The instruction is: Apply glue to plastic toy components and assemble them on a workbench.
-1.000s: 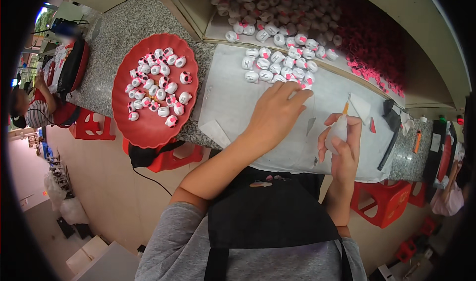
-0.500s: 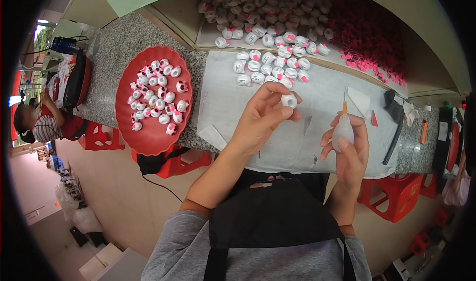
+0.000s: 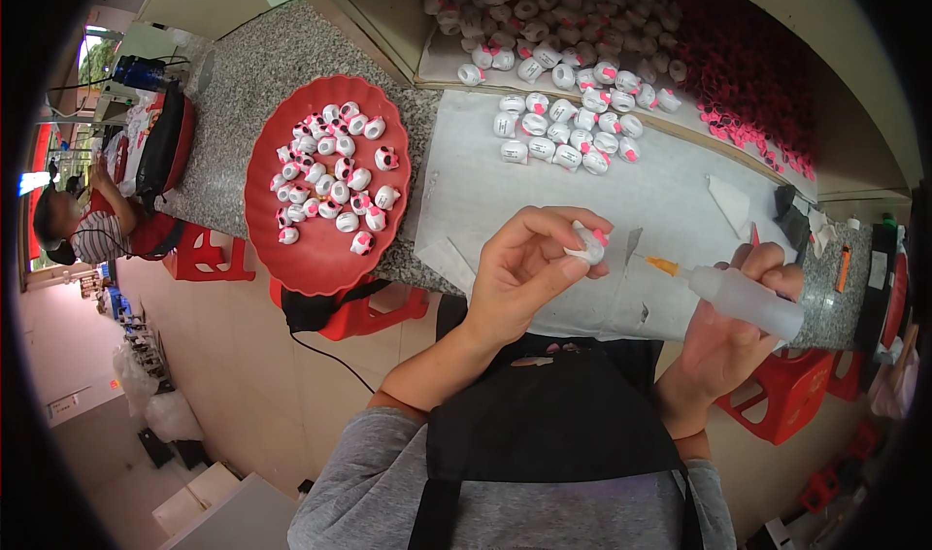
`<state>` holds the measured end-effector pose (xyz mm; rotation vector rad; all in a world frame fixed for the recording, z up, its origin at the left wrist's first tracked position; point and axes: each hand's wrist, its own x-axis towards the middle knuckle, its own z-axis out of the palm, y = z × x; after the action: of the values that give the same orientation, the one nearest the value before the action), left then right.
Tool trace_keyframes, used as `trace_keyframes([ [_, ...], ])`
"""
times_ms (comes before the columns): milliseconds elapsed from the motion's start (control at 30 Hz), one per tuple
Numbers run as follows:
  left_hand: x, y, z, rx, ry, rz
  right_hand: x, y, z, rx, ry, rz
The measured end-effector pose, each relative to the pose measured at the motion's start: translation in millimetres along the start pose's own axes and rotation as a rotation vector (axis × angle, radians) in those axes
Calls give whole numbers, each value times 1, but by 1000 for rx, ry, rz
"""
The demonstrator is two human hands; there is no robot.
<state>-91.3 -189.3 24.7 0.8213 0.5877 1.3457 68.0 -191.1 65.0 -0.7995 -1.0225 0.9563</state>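
Observation:
Between the thumb and fingers of my left hand [image 3: 524, 276] is a small white figure head [image 3: 585, 247] with a pink bow on its side. My right hand [image 3: 740, 332] is wrapped round a translucent squeeze bottle [image 3: 748, 302] with an orange hub and a thin needle tip. The bottle lies tilted, its needle aimed left toward the head, with a gap between them. Both hands are above white paper [image 3: 485, 196] on the counter. Beyond them stand several rows of similar white heads [image 3: 560, 134], some showing pink bows.
A red scalloped dish [image 3: 325, 276] with several white-and-pink heads is at left on the speckled counter [image 3: 238, 84]. At the back, a shelf bears piled white heads [image 3: 544, 1] and pink pieces [image 3: 743, 89]. Red stools [image 3: 777, 395] stand below. Another person [image 3: 102, 225] sits far left.
My left hand has drawn nearer to me and turned the head so its bow shows. My right hand has moved right and tipped the bottle from upright to pointing left. The view has shifted slightly.

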Motion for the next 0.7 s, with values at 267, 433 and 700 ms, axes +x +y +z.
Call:
trace_keyframes([
  [267, -4, 1, 6, -58, 73, -20, -12, -4, 9, -214, -113, -276],
  [433, -6, -6, -2, -9, 19, 45, -17, -3, 10, -266, -136, -282],
  [700, -6, -4, 2, -3, 48, 20, -22, -2, 11, -270, -122, -304],
])
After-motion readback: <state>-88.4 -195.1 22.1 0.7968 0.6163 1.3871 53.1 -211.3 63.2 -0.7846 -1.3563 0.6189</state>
